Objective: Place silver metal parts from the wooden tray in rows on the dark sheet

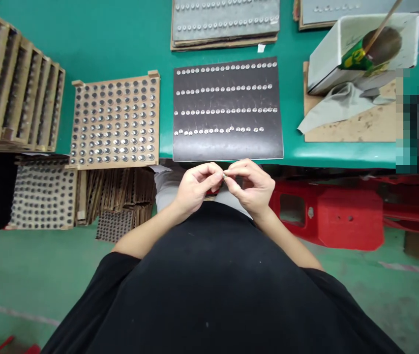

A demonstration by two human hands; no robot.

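Observation:
My left hand (199, 187) and my right hand (251, 187) meet in front of my body, just below the table's edge. Between their fingertips is a small shiny metal piece (224, 175); both hands pinch it, and its exact kind is too small to make out. Beyond them a black board (227, 146) lies on the table with rows of small round silvery pieces (222, 111). To its left rests a wooden peg tray (116, 120) full of dark round parts, many topped with a silvery pin.
Stacked wooden trays (17, 83) stand at far left, more (43, 196) below the table. A grey board (226, 33) with silvery pieces lies behind. At right, a white box (323, 59) holds a can and stick beside a grey cloth (327, 107). A red stool (349, 216) stands at lower right.

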